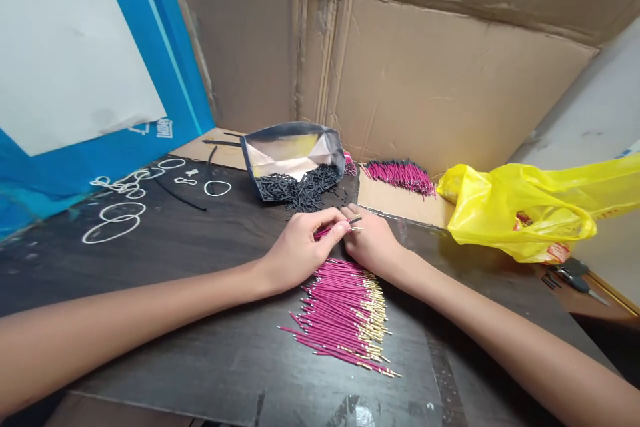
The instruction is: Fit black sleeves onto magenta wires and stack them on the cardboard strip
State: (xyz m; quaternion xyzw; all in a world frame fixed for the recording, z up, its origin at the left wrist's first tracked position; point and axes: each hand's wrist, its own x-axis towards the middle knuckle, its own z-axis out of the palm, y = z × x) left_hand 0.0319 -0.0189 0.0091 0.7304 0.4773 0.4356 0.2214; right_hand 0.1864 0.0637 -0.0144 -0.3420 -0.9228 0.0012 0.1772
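My left hand (305,247) pinches a few magenta wires (323,232) between thumb and fingers; their tips point right, one with a black piece on it. Against those tips rests my right hand (373,240), its fingers curled; what they hold, if anything, is hidden. Below both hands lies a fanned pile of magenta wires with gold-coloured ends (340,310). Just behind the hands, short black tubes (305,190) spill from an open dark-edged container (293,140) onto the dark table (200,333).
White rubber bands (115,220) lie at the left. Behind my right hand, more magenta wires with black ends (400,177) rest on cardboard (403,205). A yellow plastic bag (520,207) and scissors (575,279) are at the right. Cardboard walls (425,87) stand behind.
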